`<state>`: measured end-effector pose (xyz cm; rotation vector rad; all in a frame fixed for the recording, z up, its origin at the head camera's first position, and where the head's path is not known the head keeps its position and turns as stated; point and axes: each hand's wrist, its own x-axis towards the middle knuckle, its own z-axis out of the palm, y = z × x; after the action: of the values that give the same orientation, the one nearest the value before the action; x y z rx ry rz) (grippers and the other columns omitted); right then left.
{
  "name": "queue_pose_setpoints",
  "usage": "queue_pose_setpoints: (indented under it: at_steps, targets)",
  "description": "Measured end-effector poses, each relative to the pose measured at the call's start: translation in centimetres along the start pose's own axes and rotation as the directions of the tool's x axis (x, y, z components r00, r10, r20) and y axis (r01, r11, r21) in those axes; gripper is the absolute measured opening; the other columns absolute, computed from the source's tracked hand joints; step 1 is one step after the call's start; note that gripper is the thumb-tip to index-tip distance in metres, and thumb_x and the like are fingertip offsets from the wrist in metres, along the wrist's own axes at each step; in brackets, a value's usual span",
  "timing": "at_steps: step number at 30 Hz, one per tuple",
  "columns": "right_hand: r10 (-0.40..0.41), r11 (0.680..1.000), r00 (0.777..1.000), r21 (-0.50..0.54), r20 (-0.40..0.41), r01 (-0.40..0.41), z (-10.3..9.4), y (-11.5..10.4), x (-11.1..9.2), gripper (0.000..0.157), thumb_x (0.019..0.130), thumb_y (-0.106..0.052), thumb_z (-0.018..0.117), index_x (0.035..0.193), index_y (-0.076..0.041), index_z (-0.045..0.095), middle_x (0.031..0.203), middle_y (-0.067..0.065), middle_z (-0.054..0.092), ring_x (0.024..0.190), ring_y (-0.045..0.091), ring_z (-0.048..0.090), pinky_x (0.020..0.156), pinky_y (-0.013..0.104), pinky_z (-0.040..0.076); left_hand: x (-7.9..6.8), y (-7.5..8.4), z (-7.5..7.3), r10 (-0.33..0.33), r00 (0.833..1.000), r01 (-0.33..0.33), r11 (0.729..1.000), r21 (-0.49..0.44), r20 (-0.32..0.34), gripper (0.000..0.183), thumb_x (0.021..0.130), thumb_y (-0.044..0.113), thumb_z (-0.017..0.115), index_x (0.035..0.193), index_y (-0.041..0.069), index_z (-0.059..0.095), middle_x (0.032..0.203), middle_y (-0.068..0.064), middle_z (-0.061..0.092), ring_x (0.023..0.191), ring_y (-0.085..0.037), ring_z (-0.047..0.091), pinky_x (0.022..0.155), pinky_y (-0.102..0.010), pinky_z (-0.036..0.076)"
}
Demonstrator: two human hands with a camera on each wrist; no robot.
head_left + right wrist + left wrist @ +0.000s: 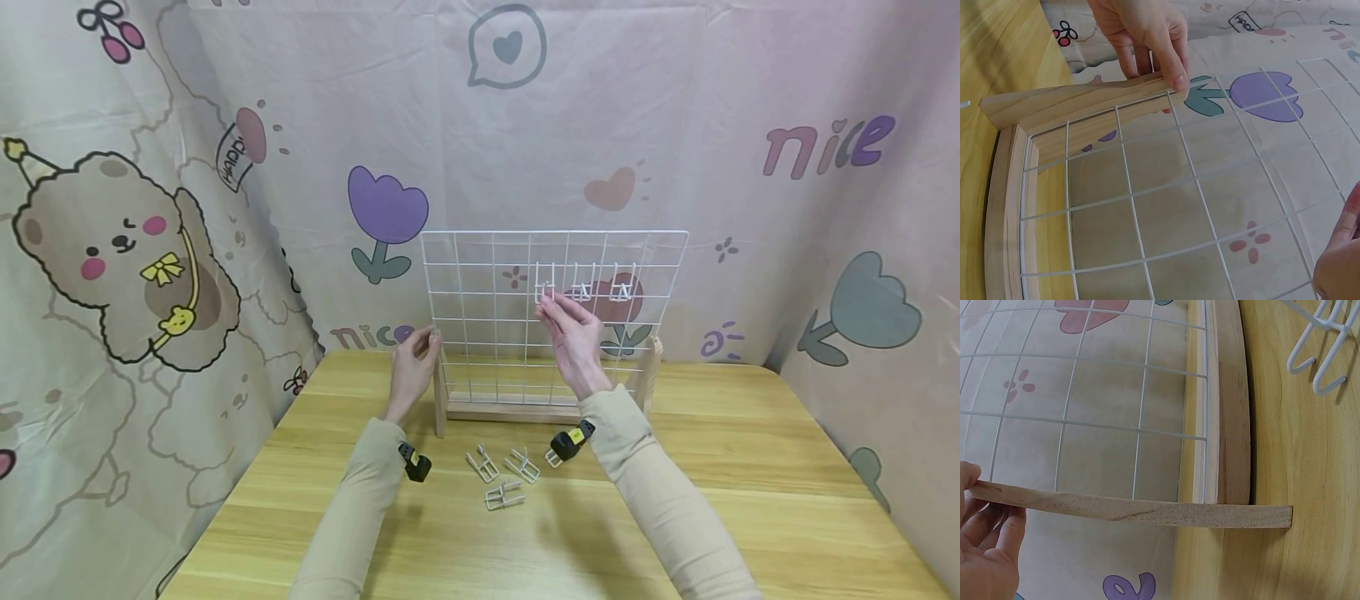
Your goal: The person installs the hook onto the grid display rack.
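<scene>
A white wire grid panel (474,319) stands upright in a wooden stand (517,412) on the table. My left hand (412,371) pinches the upper end of the stand's left side post (1147,512) between thumb and fingers, as the left wrist view shows. Near the top of the grid, two white wire hooks (582,288) (622,288) hang to the right of a third white hook (545,287). That third hook's lower part is pinched by the fingertips of my right hand (576,342). In the right wrist view, only part of my right hand (1338,262) shows.
Several loose white hooks (504,496) lie on the wooden table (720,500) in front of the stand; one is partly behind the right wrist's black camera (567,443). A patterned curtain (480,150) hangs behind and along both sides.
</scene>
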<state>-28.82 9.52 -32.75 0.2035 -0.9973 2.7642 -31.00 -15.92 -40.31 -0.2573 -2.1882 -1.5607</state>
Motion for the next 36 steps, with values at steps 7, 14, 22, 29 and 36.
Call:
queue_pose_setpoints:
  at_steps: [7, 14, 22, 29, 36]
  targets:
    - [0.016, 1.0, 1.0, -0.026, -0.006, -0.016, -0.2, 0.0, 0.0, 0.026, 0.092, 0.013, 0.061, 0.086, -0.006, 0.077, 0.087, 0.009, 0.079, 0.074, 0.015, 0.076, 0.078, 0.022, 0.065, 0.0, -0.1, 0.0, 0.003, 1.0, -0.003, 1.0, 0.0, -0.006, 0.04, 0.101, 0.016, 0.061, 0.134, -0.008, 0.057, 0.134, -0.027, 0.063, 0.126, -0.04, 0.062, 0.106, -0.041, 0.054]
    - [0.042, 0.996, 0.999, -0.079, -0.027, -0.044, -0.6, 0.0, -0.6, 0.026, 0.092, 0.014, 0.059, 0.084, -0.006, 0.074, 0.083, 0.006, 0.078, 0.076, 0.014, 0.076, 0.082, 0.023, 0.064, 0.0, 0.0, 0.0, -0.004, 1.0, 0.004, 1.0, -0.001, -0.008, 0.04, 0.101, 0.017, 0.062, 0.133, -0.006, 0.058, 0.134, -0.025, 0.064, 0.126, -0.039, 0.062, 0.106, -0.041, 0.054]
    - [0.048, 0.979, 0.997, -0.201, 0.065, -0.034, -2.2, 0.0, -2.4, 0.023, 0.093, 0.009, 0.063, 0.09, -0.009, 0.076, 0.086, 0.004, 0.079, 0.08, 0.013, 0.075, 0.083, 0.023, 0.064, 0.0, 0.0, 0.0, -0.004, 1.0, 0.004, 1.0, -0.008, -0.011, 0.039, 0.101, 0.017, 0.062, 0.133, -0.006, 0.059, 0.134, -0.025, 0.064, 0.126, -0.039, 0.063, 0.106, -0.04, 0.054]
    - [0.106, 0.86, 0.986, -0.509, 0.129, -0.026, -6.6, -0.3, -4.5, 0.014, 0.093, 0.0, 0.068, 0.1, -0.011, 0.073, 0.09, -0.003, 0.077, 0.08, 0.009, 0.071, 0.08, 0.022, 0.062, 0.0, -0.1, 0.1, -0.003, 1.0, 0.003, 1.0, -0.024, -0.009, 0.038, 0.1, 0.014, 0.063, 0.132, -0.005, 0.059, 0.133, -0.025, 0.064, 0.125, -0.039, 0.063, 0.105, -0.039, 0.054]
    - [0.252, 0.688, 0.966, -0.713, 0.062, -0.133, -12.8, 0.0, -6.1, 0.028, 0.09, -0.003, 0.071, 0.118, 0.004, 0.067, 0.091, -0.008, 0.072, 0.071, 0.005, 0.062, 0.066, 0.019, 0.057, 0.0, -0.1, 0.1, -0.009, 1.0, 0.009, 1.0, -0.016, -0.004, 0.039, 0.101, 0.015, 0.062, 0.133, -0.006, 0.058, 0.134, -0.026, 0.063, 0.126, -0.041, 0.062, 0.106, -0.04, 0.054]
